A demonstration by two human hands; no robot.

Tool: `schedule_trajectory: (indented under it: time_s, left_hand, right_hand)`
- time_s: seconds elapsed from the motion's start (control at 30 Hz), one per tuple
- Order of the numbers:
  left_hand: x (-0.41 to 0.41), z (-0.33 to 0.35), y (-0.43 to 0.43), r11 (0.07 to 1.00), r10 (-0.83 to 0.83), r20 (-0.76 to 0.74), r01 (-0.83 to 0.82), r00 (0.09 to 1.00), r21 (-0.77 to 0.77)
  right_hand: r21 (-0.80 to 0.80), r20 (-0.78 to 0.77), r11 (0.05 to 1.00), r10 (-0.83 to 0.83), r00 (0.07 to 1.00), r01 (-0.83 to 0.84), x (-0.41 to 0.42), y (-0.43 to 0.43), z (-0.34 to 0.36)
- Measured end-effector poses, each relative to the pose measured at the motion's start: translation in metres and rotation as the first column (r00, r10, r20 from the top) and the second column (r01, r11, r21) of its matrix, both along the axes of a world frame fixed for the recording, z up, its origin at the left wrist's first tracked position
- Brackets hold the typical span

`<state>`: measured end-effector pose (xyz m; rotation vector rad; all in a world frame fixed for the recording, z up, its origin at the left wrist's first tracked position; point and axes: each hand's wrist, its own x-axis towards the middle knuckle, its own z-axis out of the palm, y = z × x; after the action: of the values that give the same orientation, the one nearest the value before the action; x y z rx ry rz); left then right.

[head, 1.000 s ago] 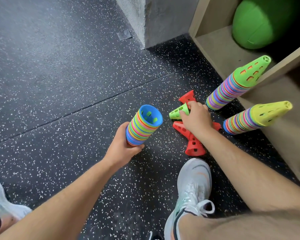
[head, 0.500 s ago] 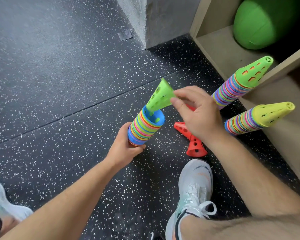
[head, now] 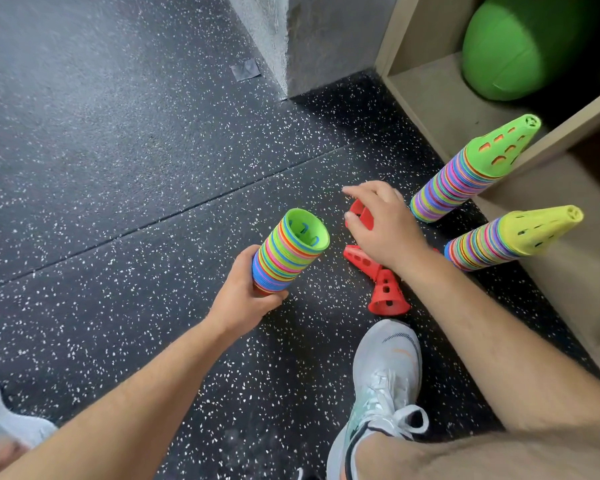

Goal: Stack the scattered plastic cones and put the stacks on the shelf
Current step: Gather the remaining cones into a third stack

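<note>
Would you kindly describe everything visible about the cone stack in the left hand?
The cone stack is many nested plastic cones whose rims make thin bands of green, blue, pink, orange and red. It is upside down and tilted, its wide mouth up, with a green cone innermost showing slots in its wall. The left hand grips its lower end.
</note>
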<state>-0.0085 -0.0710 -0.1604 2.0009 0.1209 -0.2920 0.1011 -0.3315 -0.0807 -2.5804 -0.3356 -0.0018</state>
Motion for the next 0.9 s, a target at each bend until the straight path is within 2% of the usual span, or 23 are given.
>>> schedule_trajectory:
  time_s: [0.07,0.1,0.2,0.3,0.37,0.43,0.5,0.57,0.63,0.7,0.8,0.9]
  left_hand:
    - [0.001,0.001,0.001,1.000,-0.006,0.003,0.006,1.000,-0.001]
    - [0.001,0.002,0.001,1.000,-0.009,0.005,0.009,1.000,-0.001]
    - [0.002,0.002,0.001,1.000,0.000,-0.005,0.000,1.000,-0.002]
    - [0.002,0.002,0.001,1.000,0.008,-0.019,-0.008,1.000,-0.003]
    - [0.002,0.002,0.002,1.000,0.007,-0.021,-0.007,1.000,0.001]
    - [0.002,0.002,0.002,1.000,0.010,-0.027,-0.010,1.000,-0.005]
    - [0.002,0.001,0.001,1.000,0.012,-0.033,-0.012,0.999,-0.009]
    - [0.002,0.002,0.000,1.000,0.010,-0.029,-0.010,1.000,-0.013]
    - [0.003,0.002,0.000,1.000,0.006,-0.020,-0.006,1.000,-0.010]
    - [0.003,0.002,0.000,1.000,-0.003,-0.014,0.003,1.000,0.000]
    - [0.001,0.002,0.001,1.000,-0.013,-0.023,0.013,1.000,0.012]
    - [-0.001,0.000,0.000,0.999,-0.030,-0.020,0.031,0.999,0.031]
  right_hand:
    - [-0.297,-0.190,0.955,-0.047,0.981,-0.012,0.019,-0.009,-0.022]
    - [-0.390,-0.261,0.919,-0.052,0.964,-0.057,0.026,-0.012,-0.032]
    - [-0.456,-0.343,0.881,-0.038,0.939,-0.130,0.035,-0.020,-0.055]
    - [-0.383,-0.253,0.921,-0.025,0.967,-0.076,0.034,-0.024,-0.061]
    - [-0.275,-0.171,0.961,-0.038,0.985,-0.010,0.031,-0.023,-0.054]
    - [-0.072,-0.091,0.995,-0.077,0.993,0.070,0.026,-0.016,-0.037]
    - [0.164,0.006,0.980,-0.112,0.994,0.110,0.016,-0.007,-0.011]
    - [0.322,0.087,0.945,-0.094,0.992,0.061,0.002,0.002,0.015]
    - [0.387,0.127,0.921,-0.016,0.992,-0.035,-0.012,0.010,0.036]
    - [0.332,0.051,0.938,0.087,0.995,-0.099,-0.023,0.016,0.045]
    - [0.225,-0.200,0.966,0.174,0.964,-0.127,-0.031,0.017,0.036]
    - [0.249,-0.305,0.969,0.075,0.949,0.003,-0.034,-0.002,0.015]
